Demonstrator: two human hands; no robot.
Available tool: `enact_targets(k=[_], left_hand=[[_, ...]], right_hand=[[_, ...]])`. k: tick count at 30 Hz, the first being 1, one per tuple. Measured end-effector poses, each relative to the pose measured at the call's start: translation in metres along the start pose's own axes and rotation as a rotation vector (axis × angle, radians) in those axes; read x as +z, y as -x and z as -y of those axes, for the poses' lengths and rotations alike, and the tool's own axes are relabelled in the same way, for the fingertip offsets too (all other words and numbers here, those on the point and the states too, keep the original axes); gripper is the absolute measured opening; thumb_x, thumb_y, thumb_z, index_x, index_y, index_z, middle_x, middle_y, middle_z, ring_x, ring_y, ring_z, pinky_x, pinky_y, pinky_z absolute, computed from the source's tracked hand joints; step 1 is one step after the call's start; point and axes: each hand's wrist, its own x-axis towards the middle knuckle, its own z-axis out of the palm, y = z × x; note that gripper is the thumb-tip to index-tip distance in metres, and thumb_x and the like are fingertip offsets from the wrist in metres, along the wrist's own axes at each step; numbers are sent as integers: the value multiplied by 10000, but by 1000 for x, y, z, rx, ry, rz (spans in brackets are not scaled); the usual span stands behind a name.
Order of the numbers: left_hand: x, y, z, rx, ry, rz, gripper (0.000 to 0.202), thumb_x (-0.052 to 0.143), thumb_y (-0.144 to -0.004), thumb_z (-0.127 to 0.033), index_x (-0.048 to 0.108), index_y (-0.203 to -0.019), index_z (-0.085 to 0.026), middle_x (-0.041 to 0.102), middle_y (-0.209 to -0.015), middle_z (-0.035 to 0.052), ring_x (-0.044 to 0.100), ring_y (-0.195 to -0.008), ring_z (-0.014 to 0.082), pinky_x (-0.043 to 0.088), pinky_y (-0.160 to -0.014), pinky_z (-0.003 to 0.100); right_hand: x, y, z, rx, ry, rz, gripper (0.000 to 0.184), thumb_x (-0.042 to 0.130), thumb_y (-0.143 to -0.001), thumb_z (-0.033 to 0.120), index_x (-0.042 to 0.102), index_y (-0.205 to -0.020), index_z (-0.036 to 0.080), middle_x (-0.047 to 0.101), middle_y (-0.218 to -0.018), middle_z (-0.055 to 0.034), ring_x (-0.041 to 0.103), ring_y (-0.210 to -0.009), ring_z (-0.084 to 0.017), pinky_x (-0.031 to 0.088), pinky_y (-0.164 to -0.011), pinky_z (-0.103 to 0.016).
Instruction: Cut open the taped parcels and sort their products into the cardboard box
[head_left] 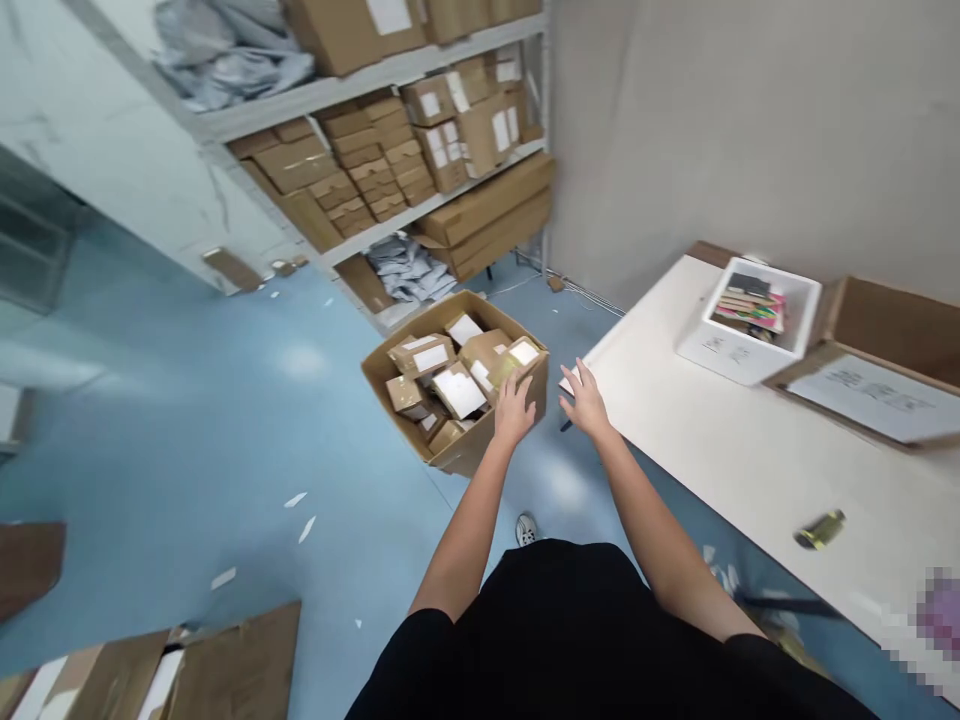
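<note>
A large open cardboard box point(390, 392) stands on the floor ahead of me, filled with several small taped parcels that bear white labels. My left hand point(515, 408) is over the near right side of this box, its fingers apart and nothing in them. Whether the fingertips touch the parcel point(517, 366) beneath them, I cannot tell. Level with it, my right hand point(585, 398) hangs beside the corner of the white table point(675, 400), fingers spread and holding nothing.
Metal shelving point(360, 85) with stacked cartons rises behind the box. On the table are a white foam box point(742, 350) of small items, an open carton point(877, 390) and a tape-like roll point(820, 530). Paper scraps point(307, 529) and flattened cardboard point(232, 665) lie on the blue floor.
</note>
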Motion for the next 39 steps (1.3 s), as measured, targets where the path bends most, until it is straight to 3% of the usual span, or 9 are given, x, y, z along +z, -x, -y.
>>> enact_targets(k=[3,6,12,16,20,26,30,35,39], left_hand=[[-26,6,63,-125,-1,-38,685,683,-922,-224,499,-1583,-226,357,-1727,166,347,-1592,359,365,-1289,557],[-28,-1,105,-234,23,-21,705,706,-918,-249,484,-1587,-249,349,-1738,169,371,-1579,367,385,-1267,563],[22,-77,138,-267,136,106,657,676,-963,-306,504,-1593,-235,465,-1671,182,453,-1532,353,403,-1246,518],[59,-144,146,-291,176,265,621,655,-967,-273,547,-1575,-207,539,-1617,177,485,-1512,318,392,-1252,484],[74,-174,167,-362,218,489,497,604,-1005,-319,651,-1493,-239,566,-1610,140,501,-1512,303,397,-1246,475],[57,-149,208,-420,383,448,497,626,-970,-286,689,-1462,-265,638,-1554,63,606,-1406,240,442,-1226,384],[52,-107,212,-483,412,319,526,594,-981,-235,644,-1504,-253,636,-1548,81,633,-1357,216,511,-1162,366],[60,-74,197,-565,309,196,852,715,-855,-143,437,-1659,-189,673,-1425,164,709,-1186,251,568,-1070,397],[55,-76,186,-590,241,60,677,631,-969,-206,482,-1629,-201,726,-1230,127,738,-1040,242,587,-1008,399]], right_hand=[[51,-39,33,-73,-5,68,769,648,-923,266,428,-1659,228,235,-1776,-151,307,-1605,-379,340,-1282,-603],[91,-68,42,-88,24,153,763,671,-911,266,451,-1640,209,217,-1779,-168,327,-1594,-384,361,-1272,-575],[143,-98,4,79,111,310,802,699,-892,265,430,-1646,216,224,-1769,-204,385,-1558,-399,418,-1215,-569],[158,-101,-26,136,107,386,805,710,-879,241,441,-1636,195,306,-1729,-223,438,-1530,-383,425,-1211,-530],[169,-102,-46,232,51,438,790,703,-890,242,437,-1631,181,425,-1661,-235,520,-1475,-365,478,-1164,-501],[208,-125,-22,328,-97,554,755,668,-979,349,376,-1656,188,680,-1363,-184,707,-1207,-313,563,-1012,-421],[226,-139,14,355,-47,587,709,688,-971,264,442,-1632,197,657,-1312,-182,721,-1118,-304,553,-1006,-395],[216,-158,29,157,11,587,611,631,-999,162,526,-1598,220,565,-1427,-194,624,-1281,-313,474,-1127,-415],[192,-190,31,-51,65,621,510,610,-1022,173,616,-1531,204,622,-1382,-189,615,-1277,-311,460,-1134,-423]])
